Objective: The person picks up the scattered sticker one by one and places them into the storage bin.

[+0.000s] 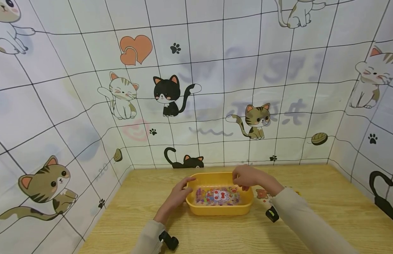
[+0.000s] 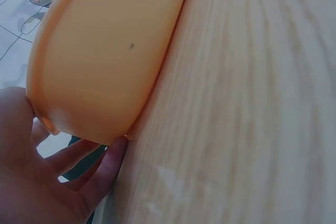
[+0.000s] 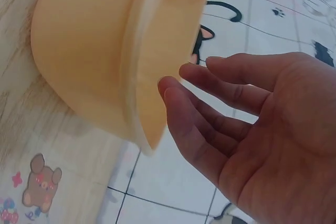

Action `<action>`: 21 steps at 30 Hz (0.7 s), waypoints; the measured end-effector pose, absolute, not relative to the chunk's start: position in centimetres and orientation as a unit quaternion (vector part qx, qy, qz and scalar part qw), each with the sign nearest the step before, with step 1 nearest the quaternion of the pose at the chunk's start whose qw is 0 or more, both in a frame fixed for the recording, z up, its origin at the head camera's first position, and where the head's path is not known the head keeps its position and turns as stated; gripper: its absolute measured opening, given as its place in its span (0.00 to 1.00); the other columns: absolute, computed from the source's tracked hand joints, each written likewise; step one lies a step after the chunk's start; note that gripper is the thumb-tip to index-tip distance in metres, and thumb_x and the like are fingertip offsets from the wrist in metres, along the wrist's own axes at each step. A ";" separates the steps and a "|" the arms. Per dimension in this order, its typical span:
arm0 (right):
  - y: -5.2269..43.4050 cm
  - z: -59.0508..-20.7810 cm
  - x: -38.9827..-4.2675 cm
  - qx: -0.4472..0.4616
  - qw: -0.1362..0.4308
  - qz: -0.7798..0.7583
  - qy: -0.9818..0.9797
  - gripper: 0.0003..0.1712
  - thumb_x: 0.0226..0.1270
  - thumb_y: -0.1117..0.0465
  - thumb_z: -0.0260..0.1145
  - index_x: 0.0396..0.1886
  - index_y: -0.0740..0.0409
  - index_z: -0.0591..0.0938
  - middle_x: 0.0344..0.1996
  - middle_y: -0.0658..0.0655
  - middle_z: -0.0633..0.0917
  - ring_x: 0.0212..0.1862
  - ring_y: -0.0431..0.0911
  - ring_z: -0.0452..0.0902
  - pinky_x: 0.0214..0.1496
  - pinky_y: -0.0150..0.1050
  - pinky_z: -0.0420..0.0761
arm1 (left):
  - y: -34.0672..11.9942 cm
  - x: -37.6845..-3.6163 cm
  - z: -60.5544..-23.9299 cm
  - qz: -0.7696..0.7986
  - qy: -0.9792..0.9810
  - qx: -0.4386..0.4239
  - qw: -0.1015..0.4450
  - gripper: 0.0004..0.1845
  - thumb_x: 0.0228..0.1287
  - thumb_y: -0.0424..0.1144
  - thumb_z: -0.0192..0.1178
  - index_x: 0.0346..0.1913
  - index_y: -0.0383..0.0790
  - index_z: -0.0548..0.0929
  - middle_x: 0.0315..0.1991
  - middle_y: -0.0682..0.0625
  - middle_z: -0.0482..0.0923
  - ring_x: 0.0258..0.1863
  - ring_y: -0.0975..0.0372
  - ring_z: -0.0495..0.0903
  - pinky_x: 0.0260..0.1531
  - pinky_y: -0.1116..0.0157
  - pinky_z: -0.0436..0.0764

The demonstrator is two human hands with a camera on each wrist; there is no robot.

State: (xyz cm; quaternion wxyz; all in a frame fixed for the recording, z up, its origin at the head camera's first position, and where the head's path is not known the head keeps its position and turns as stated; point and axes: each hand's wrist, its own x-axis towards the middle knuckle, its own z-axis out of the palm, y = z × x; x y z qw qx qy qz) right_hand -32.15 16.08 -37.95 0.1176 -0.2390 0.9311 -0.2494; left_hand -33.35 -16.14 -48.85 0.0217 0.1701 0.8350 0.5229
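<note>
A yellow plastic basin (image 1: pixel 219 210) stands on the wooden table. Its floor shows small multicoloured bits, mostly purple and orange, around a white cartoon face with red (image 1: pixel 221 195). My left hand (image 1: pixel 176 195) grips the basin's left end; in the left wrist view its fingers (image 2: pixel 110 166) touch the outer wall low by the tabletop, with the thumb side up at the rim. Over the basin's back right corner is my right hand (image 1: pixel 247 176), palm down. The right wrist view shows its fingers (image 3: pixel 181 121) loosely bent beside the rim, with nothing visible between them and the thumb.
The wooden table (image 1: pixel 145 211) meets cat-patterned grid sheets (image 1: pixel 212 106) at the back and both sides. A bear sticker (image 1: pixel 262 193) lies right of the basin, partly behind the right forearm. Black wrist cameras (image 1: pixel 169 241) sit on both sleeves.
</note>
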 end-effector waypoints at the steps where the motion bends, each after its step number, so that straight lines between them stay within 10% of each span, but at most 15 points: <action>1: 16.5 -37.9 -32.0 -0.241 0.115 -0.258 0.928 0.08 0.75 0.64 0.61 0.39 0.59 0.87 0.26 0.60 0.85 0.23 0.46 0.83 0.28 0.39 0.85 | -16.1 -33.3 -48.9 0.524 0.834 0.169 0.024 0.25 0.75 0.37 0.53 0.72 0.46 0.75 0.78 0.35 0.62 0.69 0.38 0.72 0.53 0.50 0.85; 13: 21.4 -38.1 -30.8 -0.254 0.095 -0.333 0.903 0.12 0.76 0.62 0.62 0.45 0.67 0.84 0.29 0.62 0.85 0.27 0.52 0.84 0.32 0.48 0.87 | -16.2 -33.4 -49.0 0.532 0.831 0.161 0.030 0.24 0.75 0.36 0.52 0.72 0.46 0.74 0.79 0.33 0.59 0.67 0.37 0.74 0.46 0.54 0.87; 21: 25.1 -39.3 -29.5 -0.244 0.059 -0.359 0.899 0.10 0.77 0.61 0.61 0.43 0.63 0.85 0.30 0.56 0.85 0.26 0.46 0.83 0.29 0.41 0.86 | -16.0 -33.4 -48.9 0.526 0.834 0.166 0.012 0.24 0.75 0.36 0.52 0.71 0.46 0.76 0.79 0.39 0.63 0.77 0.37 0.61 0.69 0.40 0.72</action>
